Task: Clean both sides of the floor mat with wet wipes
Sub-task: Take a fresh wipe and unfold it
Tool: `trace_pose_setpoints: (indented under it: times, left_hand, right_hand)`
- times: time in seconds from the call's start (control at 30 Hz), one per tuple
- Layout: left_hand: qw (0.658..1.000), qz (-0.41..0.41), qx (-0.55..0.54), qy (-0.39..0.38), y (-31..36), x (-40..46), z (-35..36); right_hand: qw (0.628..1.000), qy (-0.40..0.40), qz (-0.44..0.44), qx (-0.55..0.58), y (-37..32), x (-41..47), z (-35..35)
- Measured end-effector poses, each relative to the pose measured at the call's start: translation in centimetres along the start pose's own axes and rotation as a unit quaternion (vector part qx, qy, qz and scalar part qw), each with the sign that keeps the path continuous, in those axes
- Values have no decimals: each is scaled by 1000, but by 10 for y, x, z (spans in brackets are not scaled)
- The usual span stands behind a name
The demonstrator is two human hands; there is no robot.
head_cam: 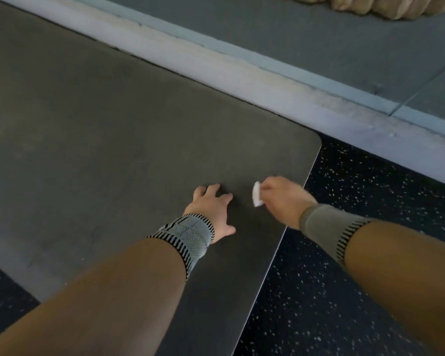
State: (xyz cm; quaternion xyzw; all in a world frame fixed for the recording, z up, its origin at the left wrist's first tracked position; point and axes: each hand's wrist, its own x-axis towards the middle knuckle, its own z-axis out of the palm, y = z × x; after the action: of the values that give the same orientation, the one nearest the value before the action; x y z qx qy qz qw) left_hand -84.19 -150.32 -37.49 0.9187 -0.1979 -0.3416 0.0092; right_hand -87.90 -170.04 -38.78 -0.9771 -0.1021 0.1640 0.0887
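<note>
Dark grey rubber floor mat (113,140): flat on black speckled floor (344,278), beside pale ledge (242,70).
Left hand (211,209) spread, pressing mat; right hand (283,199) pinching small white wet wipe (256,194) near mat's edge.

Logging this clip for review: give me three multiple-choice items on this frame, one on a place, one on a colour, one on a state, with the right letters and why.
1. Where is the wet wipe?
A. In the right hand
B. Lying on the speckled floor
C. Under the left hand

2. What colour is the floor mat?
A. Red
B. Dark grey
C. White

3. How does the left hand lie?
A. Fisted
B. Fingers spread on the mat
C. Lifting a corner

Key: 1 A, white wipe pinched in its fingers; 2 B, grey surface throughout; 3 B, fingers splayed on the mat.
</note>
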Motion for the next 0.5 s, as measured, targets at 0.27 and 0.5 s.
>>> trace_pose_setpoints:
  times: [0.27,0.5]
  left_hand:
    - [999,-28,25,32,23,-1,6]
    - [998,50,27,-12,31,8,6]
  right_hand:
    - [996,-8,-81,39,-21,-26,12]
    - [994,59,91,2,33,-12,3]
